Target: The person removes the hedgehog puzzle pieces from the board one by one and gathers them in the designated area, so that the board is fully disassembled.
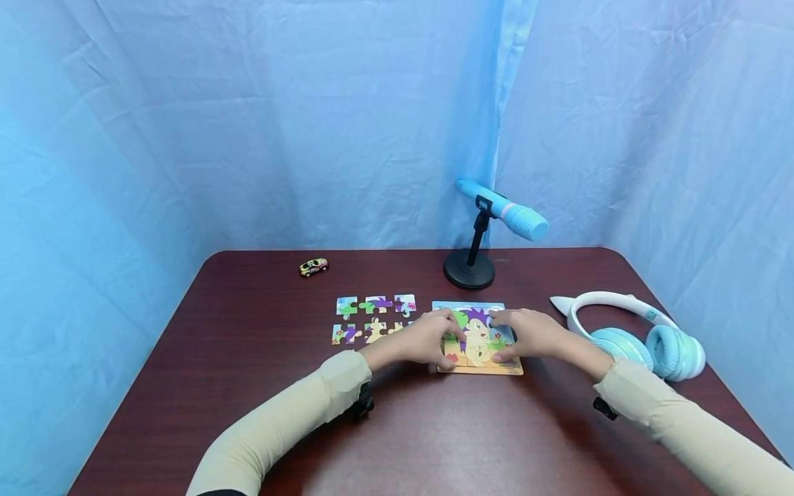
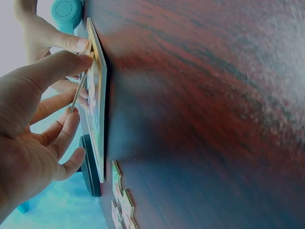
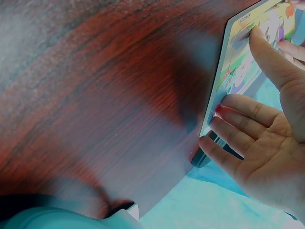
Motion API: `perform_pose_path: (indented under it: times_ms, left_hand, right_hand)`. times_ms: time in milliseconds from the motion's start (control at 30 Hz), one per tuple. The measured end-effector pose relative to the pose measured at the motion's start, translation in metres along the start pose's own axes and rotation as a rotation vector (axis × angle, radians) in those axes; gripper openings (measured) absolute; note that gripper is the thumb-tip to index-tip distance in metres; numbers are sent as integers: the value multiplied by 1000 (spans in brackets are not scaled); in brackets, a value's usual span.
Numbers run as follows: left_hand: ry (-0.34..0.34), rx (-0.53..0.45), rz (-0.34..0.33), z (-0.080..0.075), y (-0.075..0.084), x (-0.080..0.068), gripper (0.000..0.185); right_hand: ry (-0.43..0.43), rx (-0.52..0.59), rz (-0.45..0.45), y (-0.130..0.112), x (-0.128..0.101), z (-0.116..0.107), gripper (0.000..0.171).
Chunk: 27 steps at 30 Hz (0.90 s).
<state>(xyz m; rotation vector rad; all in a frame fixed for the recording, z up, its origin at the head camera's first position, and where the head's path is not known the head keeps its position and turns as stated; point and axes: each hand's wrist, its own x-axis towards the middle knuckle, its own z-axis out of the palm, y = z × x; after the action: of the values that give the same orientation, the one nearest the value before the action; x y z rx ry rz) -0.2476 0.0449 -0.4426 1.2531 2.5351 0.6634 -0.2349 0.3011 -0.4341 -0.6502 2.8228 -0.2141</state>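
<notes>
A puzzle board (image 1: 511, 372) with a cartoon picture lies on the table in front of me. My left hand (image 1: 428, 337) is over the board's left side. In the left wrist view it pinches a thin puzzle piece (image 2: 78, 93) between thumb and fingers, tilted up from the board. My right hand (image 1: 533, 333) is over the board's right side. In the right wrist view its thumb touches the picture near the front edge, and its fairly straight fingers rest at the board's far part. Several loose puzzle pieces (image 1: 375, 303) lie in rows left of the board, partly hidden by my left hand.
A blue microphone (image 1: 505, 210) on a black round stand (image 1: 469, 270) stands behind the board. White and blue headphones (image 1: 620, 341) lie at the right, near my right forearm. A small toy car (image 1: 313, 266) sits at the back left. Blue cloth surrounds the dark table (image 1: 260, 303).
</notes>
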Motion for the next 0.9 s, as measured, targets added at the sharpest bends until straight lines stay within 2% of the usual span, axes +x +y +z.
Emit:
perform_pose_path:
  times_ms: [200,400,600,733,900]
  left_hand:
    - [12,37,28,0,3,-2,41]
    - [42,72,7,-3,3,-5,42]
    - [62,68,9,-10,-1,-10,42]
    - [61,54,5,-14,-8,-20,44]
    - [90,17,1,-24,-23,-43,42]
  right_hand:
    - [-10,-4,3,-1,0,-1,77]
    - [-12,1,8,-1,0,-2,76]
    - [-9,-5,13,-1,0,-2,77]
    - [-2,-6,12,0,0,-1,77]
    - [1,-2,5,-2,-1,-2,76]
